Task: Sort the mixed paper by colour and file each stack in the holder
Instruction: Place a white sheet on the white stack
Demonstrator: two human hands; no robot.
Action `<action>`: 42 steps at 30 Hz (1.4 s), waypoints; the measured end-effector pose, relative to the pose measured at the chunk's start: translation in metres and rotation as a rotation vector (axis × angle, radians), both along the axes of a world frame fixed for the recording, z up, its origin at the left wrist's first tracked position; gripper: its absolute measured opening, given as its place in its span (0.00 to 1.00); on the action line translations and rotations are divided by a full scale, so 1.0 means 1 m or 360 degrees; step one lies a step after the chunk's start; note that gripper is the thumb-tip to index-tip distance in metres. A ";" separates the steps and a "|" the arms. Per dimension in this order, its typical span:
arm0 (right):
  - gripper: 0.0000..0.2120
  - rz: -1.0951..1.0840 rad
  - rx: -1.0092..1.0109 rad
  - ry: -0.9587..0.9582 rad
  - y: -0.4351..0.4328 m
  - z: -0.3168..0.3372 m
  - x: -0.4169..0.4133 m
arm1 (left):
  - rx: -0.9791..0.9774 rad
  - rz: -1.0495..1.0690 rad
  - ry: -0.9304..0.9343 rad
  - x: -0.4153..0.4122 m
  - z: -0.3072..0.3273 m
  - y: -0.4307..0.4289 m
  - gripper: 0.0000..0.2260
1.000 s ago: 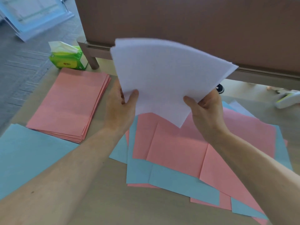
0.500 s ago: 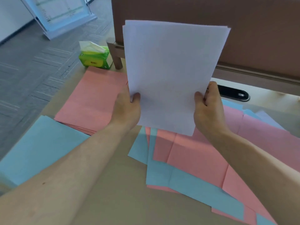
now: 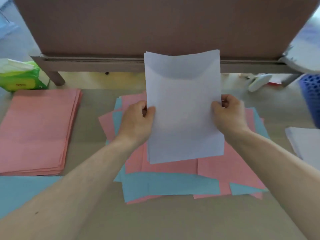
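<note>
the tan desk (image 3: 173, 220) spreads beneath my grip. directly under my hands lies the mixed pile (image 3: 173, 184) of pink and blue sheets. well left of my grip sits the pink stack (image 3: 38, 129). i hold a white sheaf (image 3: 183, 118) upright over the pile; i cannot tell if it touches. my left hand (image 3: 136, 122) pinches its left edge, my right hand (image 3: 228, 113) its right edge.

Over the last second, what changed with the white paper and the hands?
The white paper, fanned out and tilted a second ago, is now squared into an even bundle held upright, its lower edge down by the mixed pile. The left hand and right hand kept hold throughout and now grip its side edges. The pink stack and the mixed pile stayed put.
</note>
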State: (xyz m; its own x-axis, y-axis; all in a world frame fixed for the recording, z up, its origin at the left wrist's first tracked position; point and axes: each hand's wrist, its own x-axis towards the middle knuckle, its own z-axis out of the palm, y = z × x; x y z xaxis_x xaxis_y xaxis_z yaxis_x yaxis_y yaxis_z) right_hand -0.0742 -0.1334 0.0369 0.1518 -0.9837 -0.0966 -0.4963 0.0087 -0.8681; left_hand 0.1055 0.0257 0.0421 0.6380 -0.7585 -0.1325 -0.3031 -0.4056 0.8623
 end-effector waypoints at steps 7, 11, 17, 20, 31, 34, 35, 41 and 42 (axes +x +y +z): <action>0.03 -0.0272 0.0009 0.0225 -0.064 -0.006 -0.202 | 0.0122 -0.0382 0.0083 -0.155 -0.004 -0.097 0.12; 0.03 -0.0320 0.0078 0.0228 -0.100 -0.014 -0.315 | 0.0201 -0.0531 0.0058 -0.254 -0.004 -0.150 0.11; 0.05 -0.0239 0.0152 0.0199 -0.142 -0.016 -0.435 | 0.0326 -0.0490 0.0183 -0.375 -0.018 -0.194 0.11; 0.01 -0.0194 0.0156 0.0251 -0.158 -0.023 -0.472 | 0.0421 -0.0489 0.0229 -0.416 -0.026 -0.202 0.10; 0.05 -0.0076 0.0207 0.0427 -0.173 -0.065 -0.518 | 0.0681 -0.0555 -0.0104 -0.461 -0.058 -0.210 0.15; 0.06 -0.0078 0.0219 0.0462 -0.176 -0.068 -0.520 | 0.0731 -0.0522 -0.0183 -0.461 -0.060 -0.211 0.15; 0.06 -0.0080 0.0211 0.0478 -0.177 -0.070 -0.520 | 0.0749 -0.0508 -0.0226 -0.460 -0.061 -0.211 0.13; 0.14 -0.0081 0.0152 0.0591 -0.176 -0.072 -0.525 | 0.0741 -0.0378 -0.0203 -0.462 -0.061 -0.210 0.14; 0.17 -0.0087 0.0155 0.0599 -0.176 -0.072 -0.524 | 0.0725 -0.0366 -0.0162 -0.464 -0.060 -0.211 0.13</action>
State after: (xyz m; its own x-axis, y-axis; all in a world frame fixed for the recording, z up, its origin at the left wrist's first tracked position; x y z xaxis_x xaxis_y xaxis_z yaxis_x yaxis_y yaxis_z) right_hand -0.5986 -0.3097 -0.0346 0.0354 -0.9728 -0.2289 -0.7764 0.1174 -0.6192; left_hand -0.3589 -0.1852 -0.0179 0.4884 -0.7605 -0.4280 -0.5019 -0.6460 0.5751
